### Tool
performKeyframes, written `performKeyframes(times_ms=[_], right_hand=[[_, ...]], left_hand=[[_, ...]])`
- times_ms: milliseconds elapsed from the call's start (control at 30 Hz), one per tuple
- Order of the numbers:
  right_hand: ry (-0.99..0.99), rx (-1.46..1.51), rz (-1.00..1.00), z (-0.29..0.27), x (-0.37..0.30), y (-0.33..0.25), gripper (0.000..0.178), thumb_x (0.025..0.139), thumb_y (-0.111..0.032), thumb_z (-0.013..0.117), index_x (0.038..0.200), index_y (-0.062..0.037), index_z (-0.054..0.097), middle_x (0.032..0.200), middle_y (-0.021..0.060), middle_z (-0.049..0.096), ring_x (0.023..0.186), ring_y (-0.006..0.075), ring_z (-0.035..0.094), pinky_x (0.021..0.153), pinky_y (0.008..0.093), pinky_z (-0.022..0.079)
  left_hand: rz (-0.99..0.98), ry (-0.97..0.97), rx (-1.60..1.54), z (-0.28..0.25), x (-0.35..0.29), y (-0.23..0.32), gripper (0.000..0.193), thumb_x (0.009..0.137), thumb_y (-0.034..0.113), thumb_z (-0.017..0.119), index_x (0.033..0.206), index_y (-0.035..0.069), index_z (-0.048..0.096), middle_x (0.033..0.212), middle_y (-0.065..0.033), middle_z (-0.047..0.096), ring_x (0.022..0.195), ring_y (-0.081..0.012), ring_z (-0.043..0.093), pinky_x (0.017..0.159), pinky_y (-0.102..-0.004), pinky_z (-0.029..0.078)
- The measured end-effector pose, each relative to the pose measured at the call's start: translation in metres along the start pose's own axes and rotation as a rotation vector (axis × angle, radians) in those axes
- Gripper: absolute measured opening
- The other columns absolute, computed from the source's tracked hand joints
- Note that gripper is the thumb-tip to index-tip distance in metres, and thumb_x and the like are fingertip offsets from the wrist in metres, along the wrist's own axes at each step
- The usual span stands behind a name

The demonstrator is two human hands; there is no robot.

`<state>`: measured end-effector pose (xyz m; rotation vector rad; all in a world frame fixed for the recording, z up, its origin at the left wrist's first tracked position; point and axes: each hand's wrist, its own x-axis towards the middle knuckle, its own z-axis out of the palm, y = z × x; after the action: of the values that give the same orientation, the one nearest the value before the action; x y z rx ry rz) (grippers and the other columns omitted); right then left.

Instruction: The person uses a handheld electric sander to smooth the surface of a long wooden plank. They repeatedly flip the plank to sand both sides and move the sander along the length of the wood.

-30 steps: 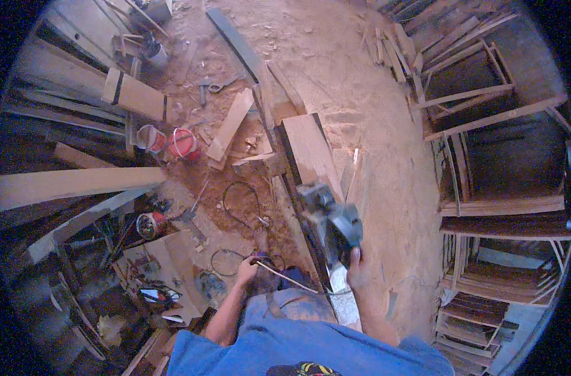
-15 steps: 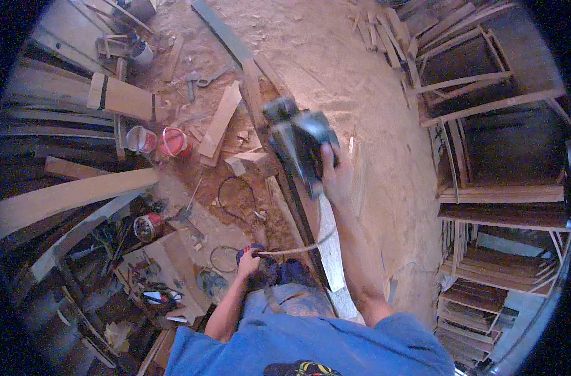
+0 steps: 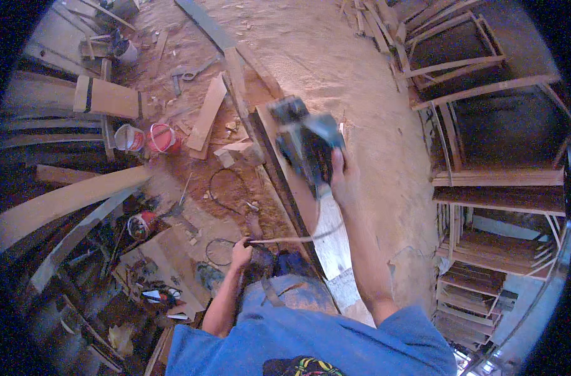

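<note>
My right hand [image 3: 343, 178] is closed round the rear handle of a teal-and-black handheld power tool [image 3: 307, 141], which is blurred; whether it is a sander or a planer is hard to tell. The tool lies over a long wooden board [image 3: 285, 194] that runs away from me, and it covers part of that board. A cord [image 3: 291, 239] loops from near the right forearm to my left hand [image 3: 241, 252], which grips it low beside my legs. A pale, brightly lit strip [image 3: 334, 241] shows between the right forearm and the board's dark edge.
Loose wood pieces [image 3: 207, 116] and a dark cable loop [image 3: 226, 185] lie on the dusty floor at left. Beyond them stand a red bucket [image 3: 162, 138] and a white bucket [image 3: 129, 138]. Timber is stacked along the left; wooden frames [image 3: 495, 178] line the right.
The tool and my right hand have shifted slightly right and back toward me relative to the board. My left hand still grips the cord. The whole view has drifted a little.
</note>
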<state>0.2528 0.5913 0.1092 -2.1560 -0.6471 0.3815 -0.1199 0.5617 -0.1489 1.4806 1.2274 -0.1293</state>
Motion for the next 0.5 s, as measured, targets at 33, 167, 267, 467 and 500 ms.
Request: performKeyframes(times_ms=[33, 167, 267, 467, 500], right_hand=[[-0.008, -0.006, 0.005, -0.015, -0.025, 0.025, 0.046, 0.104, -0.04, 0.049, 0.124, -0.0013, 0.063, 0.104, 0.0234, 0.069, 0.098, 0.0372, 0.066, 0.087, 0.0439, 0.052], [-0.095, -0.215, 0.233, -0.09, -0.146, 0.064, 0.049, 0.105, -0.039, 0.048, 0.132, 0.0007, 0.056, 0.122, 0.0221, 0.064, 0.112, 0.0356, 0.061, 0.095, 0.0435, 0.049], [-0.036, 0.139, 0.342, -0.134, -0.244, 0.108, 0.055, 0.105, -0.043, 0.047, 0.135, 0.0025, 0.052, 0.127, 0.0191, 0.061, 0.118, 0.0315, 0.058, 0.1, 0.0417, 0.046], [0.07, 0.322, 0.29, -0.175, -0.345, 0.196, 0.065, 0.103, -0.051, 0.047, 0.137, 0.0051, 0.05, 0.132, 0.017, 0.059, 0.124, 0.0289, 0.055, 0.105, 0.0395, 0.043], [0.059, 0.332, 0.318, -0.173, -0.34, 0.199, 0.064, 0.103, -0.05, 0.047, 0.136, 0.0053, 0.051, 0.132, 0.0171, 0.059, 0.123, 0.0285, 0.055, 0.105, 0.0393, 0.043]], left_hand=[[-0.01, -0.041, 0.036, 0.0, 0.0, 0.0, 0.04, 0.08, 0.015, 0.057, 0.118, 0.011, 0.07, 0.109, -0.0215, 0.071, 0.105, -0.0351, 0.067, 0.095, -0.0423, 0.052], [0.105, -0.19, 0.128, 0.0, -0.011, 0.013, 0.04, 0.081, 0.015, 0.056, 0.119, 0.011, 0.07, 0.112, -0.0207, 0.07, 0.107, -0.0356, 0.067, 0.097, -0.0432, 0.051], [0.076, -0.402, 0.208, 0.005, -0.025, 0.053, 0.041, 0.082, 0.016, 0.055, 0.12, 0.011, 0.069, 0.114, -0.0211, 0.07, 0.108, -0.0362, 0.067, 0.097, -0.0435, 0.051], [0.141, -0.671, 0.249, 0.043, -0.037, 0.033, 0.043, 0.08, 0.02, 0.056, 0.12, 0.008, 0.068, 0.112, -0.0226, 0.07, 0.108, -0.0384, 0.066, 0.095, -0.0441, 0.051], [0.13, -0.672, 0.265, 0.042, -0.036, 0.027, 0.043, 0.08, 0.02, 0.056, 0.12, 0.008, 0.068, 0.112, -0.0227, 0.07, 0.108, -0.0382, 0.067, 0.095, -0.044, 0.051]])
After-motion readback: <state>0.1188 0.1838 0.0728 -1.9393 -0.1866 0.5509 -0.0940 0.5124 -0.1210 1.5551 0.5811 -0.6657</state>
